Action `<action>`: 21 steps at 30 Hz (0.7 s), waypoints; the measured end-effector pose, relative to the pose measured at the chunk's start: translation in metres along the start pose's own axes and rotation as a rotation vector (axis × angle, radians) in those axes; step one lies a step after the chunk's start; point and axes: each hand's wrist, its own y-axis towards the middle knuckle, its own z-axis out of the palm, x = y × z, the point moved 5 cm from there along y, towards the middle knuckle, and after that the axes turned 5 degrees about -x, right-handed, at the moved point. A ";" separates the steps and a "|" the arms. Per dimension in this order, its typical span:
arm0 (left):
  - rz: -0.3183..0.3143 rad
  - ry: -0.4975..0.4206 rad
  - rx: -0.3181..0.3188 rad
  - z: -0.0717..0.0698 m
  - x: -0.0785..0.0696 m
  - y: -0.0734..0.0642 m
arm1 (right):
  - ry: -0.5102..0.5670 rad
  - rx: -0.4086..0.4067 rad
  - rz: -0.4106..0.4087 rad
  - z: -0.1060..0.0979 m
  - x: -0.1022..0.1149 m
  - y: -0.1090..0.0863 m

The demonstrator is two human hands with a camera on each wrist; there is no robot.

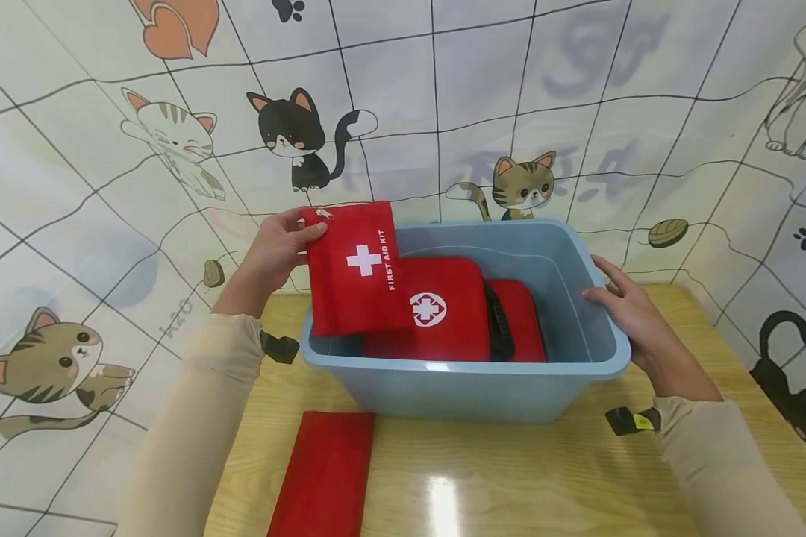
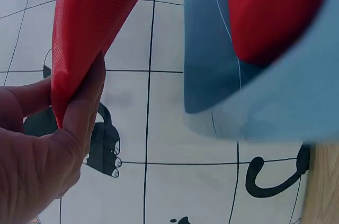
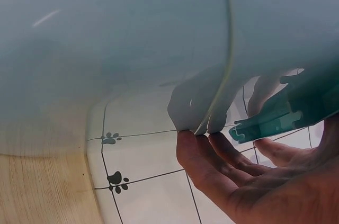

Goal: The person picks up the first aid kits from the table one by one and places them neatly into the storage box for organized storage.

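My left hand (image 1: 273, 247) pinches a flat red first aid pouch (image 1: 341, 302) by its left edge, near the zipper pull. The pouch hangs over the left end of a blue-grey plastic bin (image 1: 466, 368), its white cross and lettering facing up. In the left wrist view, thumb and fingers close on either side of the pouch (image 2: 90, 28). At the bin's right end my right hand (image 1: 634, 317) grips the rim, thumb on top and fingers against the outer wall. Inside the bin stand a red first aid bag (image 1: 453, 328) with a round white emblem and another red case (image 1: 519, 317) behind a black handle.
A flat red pouch (image 1: 329, 470) lies on the wooden table (image 1: 510, 477) in front of the bin, at the left. Close behind the bin and along both sides rises a wall covering (image 1: 403, 112) with cartoon cats and grid lines.
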 end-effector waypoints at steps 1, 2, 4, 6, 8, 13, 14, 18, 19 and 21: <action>-0.001 0.008 0.006 0.003 -0.001 0.001 | 0.000 0.001 0.000 0.000 0.000 0.000; -0.004 0.014 0.011 0.006 -0.002 0.002 | -0.001 0.001 -0.002 0.000 0.000 0.000; -0.008 0.018 0.026 0.013 -0.003 0.004 | 0.001 0.002 -0.001 0.000 0.000 0.000; -0.019 0.016 0.040 0.019 -0.004 0.006 | 0.005 0.004 0.003 0.000 0.000 0.000; -0.034 0.016 0.056 0.024 -0.004 0.007 | 0.009 0.005 0.005 0.000 0.000 0.000; -0.076 0.051 0.115 0.036 -0.001 0.008 | 0.014 0.002 0.011 0.001 0.000 0.000; -0.081 0.071 0.127 0.037 0.000 0.008 | 0.015 0.002 0.012 0.001 0.000 0.000; -0.087 0.168 0.164 0.038 0.000 0.008 | 0.011 0.004 0.013 0.001 0.000 -0.001; -0.081 0.195 0.164 0.037 -0.001 0.008 | 0.009 0.004 0.013 0.001 0.000 -0.001; -0.063 0.232 0.162 0.034 -0.001 0.008 | 0.005 0.002 0.009 0.001 0.000 -0.001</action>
